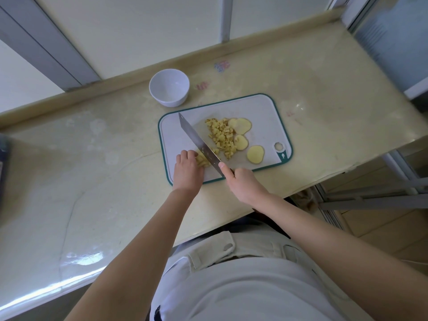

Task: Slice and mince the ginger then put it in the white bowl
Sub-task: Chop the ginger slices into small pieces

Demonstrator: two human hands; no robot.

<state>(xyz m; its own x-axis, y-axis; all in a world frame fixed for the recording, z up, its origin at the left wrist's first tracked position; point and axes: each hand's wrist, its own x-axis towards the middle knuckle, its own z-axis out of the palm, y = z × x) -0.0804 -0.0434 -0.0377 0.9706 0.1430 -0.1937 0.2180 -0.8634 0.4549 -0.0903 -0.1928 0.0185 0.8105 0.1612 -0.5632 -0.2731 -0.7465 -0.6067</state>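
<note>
While right fingers [222, 165] grip steel knife [198, 144], left fingers [185, 155] pin cubed ginger [202, 161]

- Cream stone counter [92, 181] is spanning the view, carrying a glossy sheen and a thin crack line [69, 218] at left.
- Raised beige lip [111, 88] is running along its back edge.
- Pale panels [143, 31] are sitting between grey frames [44, 40] behind it.
- Daylight glare [83, 258] is reflecting off the near-left edge.
- Tan floor tiles [382, 230] and grey metal rails [370, 198] are showing at right.
</note>
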